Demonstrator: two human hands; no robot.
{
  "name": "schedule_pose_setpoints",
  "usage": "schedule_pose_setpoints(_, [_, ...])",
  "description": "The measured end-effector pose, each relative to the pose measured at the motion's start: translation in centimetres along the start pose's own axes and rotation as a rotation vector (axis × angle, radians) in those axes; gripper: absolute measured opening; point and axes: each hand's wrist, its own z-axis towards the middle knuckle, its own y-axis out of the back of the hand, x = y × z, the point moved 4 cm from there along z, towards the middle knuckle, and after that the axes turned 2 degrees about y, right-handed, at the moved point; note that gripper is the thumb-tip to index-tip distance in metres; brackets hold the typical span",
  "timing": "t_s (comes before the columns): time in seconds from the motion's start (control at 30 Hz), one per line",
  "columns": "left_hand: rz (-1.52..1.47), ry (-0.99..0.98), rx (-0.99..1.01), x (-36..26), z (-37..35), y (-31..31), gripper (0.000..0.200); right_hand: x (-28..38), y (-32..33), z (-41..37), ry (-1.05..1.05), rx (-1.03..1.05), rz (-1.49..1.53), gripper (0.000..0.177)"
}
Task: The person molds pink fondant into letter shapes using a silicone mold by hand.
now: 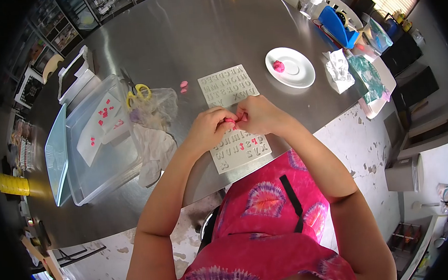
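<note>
My left hand (212,126) and my right hand (260,113) meet over a pale letter mold (242,157). Between their fingertips is a small piece of pink dough (229,121), pinched from both sides. Some letter cavities of the mold hold pink dough, near its right side. Just beyond my hands lies a second letter mold (226,84). A white saucer (299,70) to the right carries a pink lump (278,66). Two small pink bits (183,87) rest on the metal table, left of the far mold.
At left, a clear plastic tray (77,185) holds paper with pink pieces, beside a blue-edged lid (57,154). Yellow-handled scissors (138,94), a plastic bag (156,109) and white cloth (153,149) lie nearby. Crumpled tissue (338,70) and a blue holder (335,26) are at right.
</note>
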Motion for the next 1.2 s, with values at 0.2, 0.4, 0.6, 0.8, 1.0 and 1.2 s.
schedule_pose_setpoints(0.2, [0.040,0.001,0.006,-0.2,-0.2,-0.1,0.012,-0.3,-0.3,0.6,0.006,0.057,-0.104,0.022])
schedule_pose_setpoints(0.4, [0.141,0.003,-0.041,-0.2,-0.5,-0.4,0.011,-0.3,-0.1,1.0,-0.090,0.150,-0.056,0.022])
schedule_pose_setpoints(0.6, [0.231,-0.013,-0.012,-0.4,-0.3,-0.2,0.010,0.0,0.1,1.1,-0.181,0.130,-0.073,0.019])
schedule_pose_setpoints(0.8, [0.420,-0.077,0.037,-1.5,-0.5,-0.5,0.012,0.5,0.0,1.1,-0.222,0.143,-0.108,0.018])
schedule_pose_setpoints(1.0, [0.480,-0.041,0.051,-1.4,0.0,-0.9,0.015,0.2,0.5,0.7,-0.206,0.116,-0.062,0.020])
schedule_pose_setpoints(1.2, [0.482,0.031,-0.010,-1.4,-0.1,-1.4,0.016,0.4,0.1,2.0,-0.255,0.200,-0.047,0.018])
